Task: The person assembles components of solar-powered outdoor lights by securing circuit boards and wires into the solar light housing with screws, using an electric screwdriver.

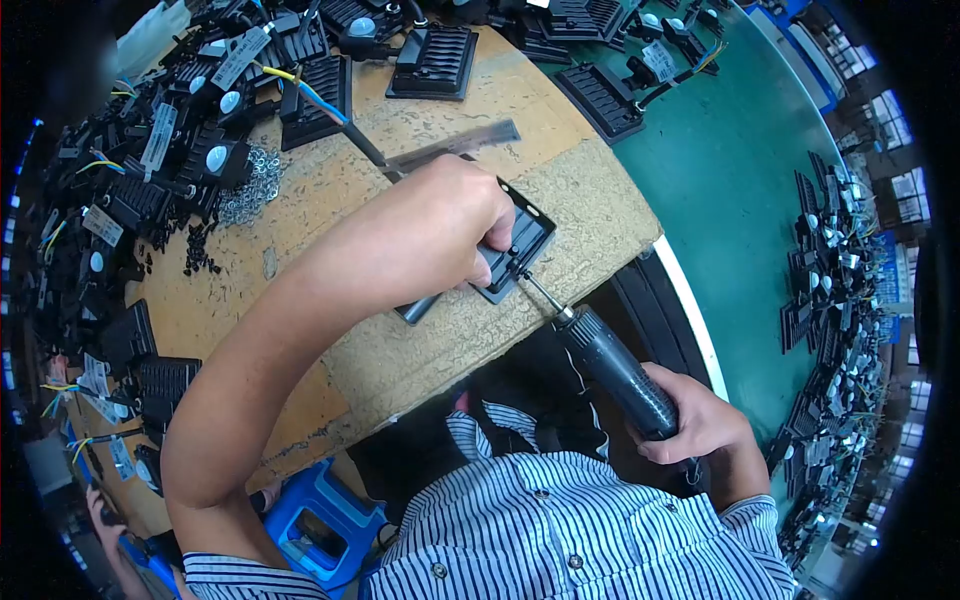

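In the head view, my right hand [700, 415] is wrapped round a black electric screwdriver [620, 372]. The driver's thin metal bit [545, 293] reaches up and left to a small dark part at the edge of a black rectangular housing [533, 232]. My left hand [468, 225] is closed over the housing, its fingertips beside the bit's tip. What lies under that hand is mostly hidden. A dark cable with coloured wire ends [330, 110] extends up and left from behind the left wrist. A flat metal strip [480, 138] lies behind the hand.
The worn wooden board [420, 365] bears metal rings [255, 185], black screws [200, 248] and piled black lamp units [165, 140]. More units line the green surface [720, 190] at right. A blue stool [325, 525] stands below the board. Another person's arm [110, 535] shows at lower left.
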Demonstrator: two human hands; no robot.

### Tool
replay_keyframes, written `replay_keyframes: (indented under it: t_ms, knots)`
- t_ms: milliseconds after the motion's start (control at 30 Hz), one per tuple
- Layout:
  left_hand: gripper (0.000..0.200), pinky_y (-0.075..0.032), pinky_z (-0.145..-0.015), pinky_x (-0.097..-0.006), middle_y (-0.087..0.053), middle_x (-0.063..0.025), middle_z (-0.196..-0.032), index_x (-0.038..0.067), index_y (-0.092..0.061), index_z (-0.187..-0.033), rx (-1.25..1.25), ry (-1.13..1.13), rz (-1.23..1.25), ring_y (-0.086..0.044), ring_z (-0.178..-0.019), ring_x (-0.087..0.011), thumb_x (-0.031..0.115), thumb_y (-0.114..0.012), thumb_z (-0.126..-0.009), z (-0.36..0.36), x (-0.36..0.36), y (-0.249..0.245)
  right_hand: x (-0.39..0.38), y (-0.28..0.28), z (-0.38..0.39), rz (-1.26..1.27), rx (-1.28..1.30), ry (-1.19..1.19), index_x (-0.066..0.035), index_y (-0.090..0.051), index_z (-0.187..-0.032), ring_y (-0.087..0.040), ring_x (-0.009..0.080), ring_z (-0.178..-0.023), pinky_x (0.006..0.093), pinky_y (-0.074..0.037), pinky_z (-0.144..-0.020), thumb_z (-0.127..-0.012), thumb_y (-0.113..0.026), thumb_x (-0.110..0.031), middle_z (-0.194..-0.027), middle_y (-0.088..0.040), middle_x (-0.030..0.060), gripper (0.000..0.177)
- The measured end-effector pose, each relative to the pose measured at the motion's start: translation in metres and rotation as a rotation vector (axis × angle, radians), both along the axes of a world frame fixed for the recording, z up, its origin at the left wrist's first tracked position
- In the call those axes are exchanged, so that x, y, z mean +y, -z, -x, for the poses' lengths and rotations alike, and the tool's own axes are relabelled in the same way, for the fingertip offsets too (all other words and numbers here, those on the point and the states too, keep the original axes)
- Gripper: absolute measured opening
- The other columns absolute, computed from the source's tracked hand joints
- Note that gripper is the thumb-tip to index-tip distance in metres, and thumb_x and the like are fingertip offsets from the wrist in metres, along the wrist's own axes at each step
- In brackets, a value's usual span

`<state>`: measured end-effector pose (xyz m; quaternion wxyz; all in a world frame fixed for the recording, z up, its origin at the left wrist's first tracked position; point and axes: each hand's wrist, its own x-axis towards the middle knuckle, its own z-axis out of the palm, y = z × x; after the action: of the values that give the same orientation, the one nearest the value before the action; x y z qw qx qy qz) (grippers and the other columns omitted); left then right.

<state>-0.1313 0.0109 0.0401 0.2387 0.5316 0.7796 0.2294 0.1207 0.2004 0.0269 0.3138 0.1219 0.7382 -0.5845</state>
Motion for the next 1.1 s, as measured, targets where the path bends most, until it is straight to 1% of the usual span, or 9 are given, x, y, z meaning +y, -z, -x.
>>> replay_keyframes:
  t_ms: [200, 400, 500, 633, 733, 767, 900, 1033, 1100]
  knots:
    - [0.030, -0.048, -0.072, -0.0344, -0.060, -0.0140, -0.082, -0.001, -0.068, -0.085, 0.028, 0.032, -0.052, -0.060, -0.079, -0.0267, 0.002, -0.078, -0.057, 0.002, -0.003, 0.002, 0.005, -0.012, 0.012, 0.014, -0.068, -0.018, 0.001, -0.043, -0.120, -0.060, 0.0155, -0.078, 0.0287, -0.048, -0.076, -0.062, -0.071, -0.009, -0.087, -0.060, 0.0074, 0.065]
    - [0.029, -0.049, -0.067, -0.0342, -0.060, -0.0149, -0.081, -0.003, -0.067, -0.084, 0.029, 0.010, -0.084, -0.061, -0.075, -0.0264, -0.001, -0.077, -0.057, 0.003, -0.007, 0.002, 0.010, -0.004, 0.015, 0.410, -0.255, 0.068, -0.001, -0.036, -0.125, -0.060, 0.0148, -0.062, 0.0278, -0.052, -0.059, -0.065, -0.068, -0.001, -0.079, -0.058, 0.0072, 0.067]
    - [0.027, -0.050, -0.064, -0.0328, -0.059, -0.0150, -0.080, -0.005, -0.067, -0.083, 0.025, -0.008, -0.104, -0.062, -0.071, -0.0249, -0.003, -0.075, -0.058, 0.002, -0.008, 0.005, 0.004, 0.005, 0.010, 0.553, -0.247, 0.132, -0.002, -0.033, -0.126, -0.058, 0.0146, -0.056, 0.0267, -0.051, -0.051, -0.066, -0.065, 0.003, -0.076, -0.057, 0.0074, 0.068]
    - [0.025, -0.052, -0.058, -0.0293, -0.059, -0.0138, -0.080, -0.007, -0.065, -0.084, -0.030, -0.046, -0.067, -0.063, -0.066, -0.0213, -0.007, -0.073, -0.061, 0.000, -0.007, 0.003, 0.005, 0.005, 0.012, 0.638, -0.295, 0.137, -0.003, -0.033, -0.127, -0.058, 0.0137, -0.055, 0.0257, -0.051, -0.052, -0.067, -0.065, 0.002, -0.074, -0.057, 0.0069, 0.068]
    - [0.023, -0.052, -0.057, -0.0271, -0.059, -0.0127, -0.081, -0.008, -0.064, -0.084, -0.074, -0.086, -0.018, -0.064, -0.063, -0.0191, -0.008, -0.072, -0.062, -0.002, -0.007, 0.000, 0.000, 0.003, 0.012, 0.276, -0.060, 0.008, -0.003, -0.033, -0.126, -0.058, 0.0126, -0.054, 0.0245, -0.051, -0.052, -0.069, -0.064, 0.001, -0.073, -0.056, 0.0060, 0.065]
    - [0.023, -0.053, -0.056, -0.0263, -0.059, -0.0124, -0.081, -0.009, -0.064, -0.084, -0.080, -0.097, -0.003, -0.065, -0.063, -0.0185, -0.009, -0.071, -0.063, -0.003, -0.007, 0.000, 0.003, 0.005, 0.013, 0.557, -0.221, 0.081, -0.002, -0.035, -0.125, -0.057, 0.0121, -0.053, 0.0239, -0.050, -0.051, -0.071, -0.063, -0.001, -0.071, -0.056, 0.0052, 0.061]
    - [0.023, -0.054, -0.056, -0.0258, -0.058, -0.0117, -0.082, -0.009, -0.065, -0.085, -0.121, -0.163, 0.009, -0.065, -0.064, -0.0182, -0.009, -0.071, -0.064, -0.003, -0.008, -0.001, -0.004, 0.009, 0.011, 0.536, -0.167, 0.102, -0.001, -0.035, -0.124, -0.057, 0.0130, -0.052, 0.0244, -0.050, -0.050, -0.070, -0.064, -0.003, -0.069, -0.055, 0.0051, 0.061]
    - [0.023, -0.055, -0.057, -0.0257, -0.057, -0.0113, -0.084, -0.009, -0.065, -0.086, -0.174, -0.193, 0.028, -0.065, -0.065, -0.0181, -0.011, -0.071, -0.064, -0.004, -0.008, 0.000, -0.004, 0.010, 0.008, 0.696, -0.195, 0.170, 0.000, -0.035, -0.124, -0.056, 0.0129, -0.052, 0.0251, -0.049, -0.048, -0.069, -0.065, -0.004, -0.068, -0.052, 0.0043, 0.063]
    - [0.023, -0.055, -0.057, -0.0257, -0.056, -0.0111, -0.084, -0.009, -0.065, -0.086, -0.168, -0.200, 0.013, -0.064, -0.065, -0.0179, -0.011, -0.071, -0.064, -0.004, -0.008, 0.001, -0.006, 0.015, 0.004, 0.760, -0.196, 0.240, 0.001, -0.037, -0.124, -0.055, 0.0140, -0.051, 0.0268, -0.049, -0.046, -0.065, -0.063, 0.001, -0.067, -0.053, 0.0072, 0.065]
